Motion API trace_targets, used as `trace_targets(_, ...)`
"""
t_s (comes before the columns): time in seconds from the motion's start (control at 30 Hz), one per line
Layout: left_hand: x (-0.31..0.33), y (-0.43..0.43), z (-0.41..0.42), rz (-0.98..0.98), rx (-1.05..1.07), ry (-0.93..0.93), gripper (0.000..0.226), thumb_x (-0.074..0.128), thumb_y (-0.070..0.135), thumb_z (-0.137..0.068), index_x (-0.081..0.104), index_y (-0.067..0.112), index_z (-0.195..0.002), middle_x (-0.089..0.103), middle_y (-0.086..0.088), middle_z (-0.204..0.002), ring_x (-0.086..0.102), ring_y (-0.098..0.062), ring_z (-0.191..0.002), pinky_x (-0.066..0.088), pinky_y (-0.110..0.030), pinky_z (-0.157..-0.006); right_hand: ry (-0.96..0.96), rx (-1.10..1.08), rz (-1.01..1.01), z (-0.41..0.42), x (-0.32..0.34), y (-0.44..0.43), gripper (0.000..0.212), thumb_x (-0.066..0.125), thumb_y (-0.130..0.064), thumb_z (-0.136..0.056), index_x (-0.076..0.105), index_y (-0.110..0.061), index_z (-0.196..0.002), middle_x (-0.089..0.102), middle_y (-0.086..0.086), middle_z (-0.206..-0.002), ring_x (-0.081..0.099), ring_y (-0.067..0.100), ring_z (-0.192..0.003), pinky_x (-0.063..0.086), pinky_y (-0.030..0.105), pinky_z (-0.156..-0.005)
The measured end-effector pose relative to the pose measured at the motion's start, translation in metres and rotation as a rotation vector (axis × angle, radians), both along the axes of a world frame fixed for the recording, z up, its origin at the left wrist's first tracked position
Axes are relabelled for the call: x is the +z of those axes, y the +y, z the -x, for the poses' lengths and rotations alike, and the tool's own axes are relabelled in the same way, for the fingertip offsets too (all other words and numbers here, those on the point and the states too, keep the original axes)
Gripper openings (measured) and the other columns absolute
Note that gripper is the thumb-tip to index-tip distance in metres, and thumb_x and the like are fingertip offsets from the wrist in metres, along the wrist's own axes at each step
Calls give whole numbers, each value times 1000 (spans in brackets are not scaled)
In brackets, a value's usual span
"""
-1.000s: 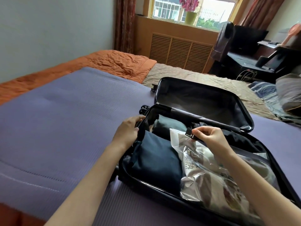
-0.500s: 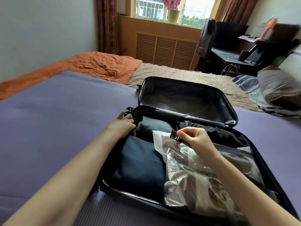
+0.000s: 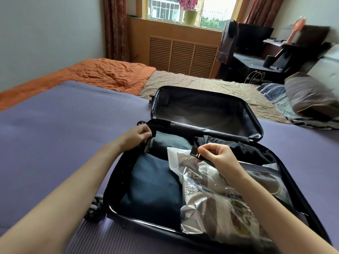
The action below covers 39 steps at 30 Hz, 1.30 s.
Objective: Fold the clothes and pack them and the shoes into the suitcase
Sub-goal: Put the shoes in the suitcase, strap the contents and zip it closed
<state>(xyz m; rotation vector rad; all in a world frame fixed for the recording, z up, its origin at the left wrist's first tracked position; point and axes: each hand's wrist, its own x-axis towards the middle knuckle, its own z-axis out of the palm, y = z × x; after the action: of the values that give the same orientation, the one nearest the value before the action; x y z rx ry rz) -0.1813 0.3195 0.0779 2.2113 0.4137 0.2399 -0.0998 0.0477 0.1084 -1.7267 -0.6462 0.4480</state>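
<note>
Suitcase (image 3: pixel 110 208): one, lying open on purple mat (image 3: pixel 55 134), lid half (image 3: pixel 201 109) on its far side.

Left hand (image 3: pixel 136 136): at suitcase's far-left inner corner, fingers curled tight round a dark strip (image 3: pixel 145 146); strap or lining, cannot tell.

Right hand (image 3: pixel 218 156): over middle of suitcase, thumb and fingertips pinching one black buckle (image 3: pixel 194 152); grey strap (image 3: pixel 256 168) runs from it toward suitcase's right wall.

Packed in suitcase's near half:
- Two folded garments on the left side: navy one (image 3: pixel 152 189) nearer, darker one (image 3: pixel 168 143) beyond it.
- One clear plastic bag (image 3: pixel 211 198) on the right side; contents unclear.
</note>
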Motion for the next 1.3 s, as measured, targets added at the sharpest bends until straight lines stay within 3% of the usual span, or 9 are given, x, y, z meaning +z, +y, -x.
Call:
trace_targets(0.1, 4, 2, 0, 265, 48, -94, 20, 44, 7, -98, 55, 18, -85, 49, -2, -73, 47, -8, -62, 39, -15, -59, 13, 1, -1, 0, 0, -1, 12, 61, -5, -90, 68, -3, -81, 68, 3, -62, 64, 6, -58, 48, 11, -60)
trace_targets(0.17, 11, 2, -3, 78, -57, 51, 3, 57, 20, -93, 60, 19, -94, 54, 5, -80, 50, -7, -69, 38, -13, -62, 21, -4, -1, -1, 0, -1, 12, 60, -4, -90, 68, -3, -81, 68, 6, -65, 64, 6, -58, 48, 12, -60)
trace_targets(0.27, 24, 7, -9, -345, -211, 268, 18, 77, 27, -77, 71, 22, -93, 62, 10, -86, 56, -6, -78, 39, -14, -67, 13, -6, 9, -2, -1, -1, 11, 60, -5, -90, 68, -3, -82, 68, 9, -68, 64, 7, -59, 48, 12, -60)
trace_targets(0.43, 26, 18, -10, -465, -232, 252, 15, 75, 29, -78, 66, 22, -69, 58, 7, -78, 55, -10, -73, 38, -19, -62, 6, 5, 25, -3, -2, -4, 12, 61, -7, -90, 69, -8, -81, 69, 7, -67, 65, 10, -62, 51, 15, -65)
trace_targets(0.67, 38, 25, 1, 339, -21, -212, 28, 48, 31, -92, 54, 8, -78, 56, -10, -72, 59, -17, -65, 52, -31, -75, 36, -6, 3, -2, -4, -3, 12, 61, -5, -90, 68, -5, -81, 68, 5, -67, 64, 8, -59, 51, 14, -62)
trace_targets(0.77, 31, 19, 1, 157, -14, -124, 26, 46, 22, -98, 50, 12, -74, 48, -3, -65, 51, -14, -59, 48, -25, -63, 41, -10, 0, -2, -4, -4, 12, 61, -5, -90, 68, -6, -80, 69, 5, -66, 64, 10, -59, 51, 14, -63)
trace_targets(0.97, 22, 14, 5, -170, -178, 82, 20, 52, 40, -93, 68, 30, -88, 66, 0, -93, 60, -14, -87, 43, -29, -82, 35, -8, 14, -2, -5, -5, 13, 60, -6, -90, 68, -7, -80, 69, 4, -64, 64, 9, -59, 50, 15, -63)
trace_targets(1.1, 24, 18, 17, -331, -291, 230, 13, 78, 27, -75, 71, 26, -87, 59, 10, -89, 56, -1, -82, 41, -9, -72, 21, -5, 40, -3, -7, -6, 13, 61, -9, -90, 69, -9, -80, 69, 4, -65, 64, 11, -62, 51, 16, -66)
trace_targets(1.3, 23, 25, 19, -387, -177, 188, 4, 73, 27, -81, 74, 27, -85, 64, 8, -91, 59, -4, -85, 48, -24, -84, 12, -1, 70, -3, -10, -6, 12, 61, -9, -90, 68, -9, -80, 69, 3, -64, 64, 9, -62, 50, 15, -66)
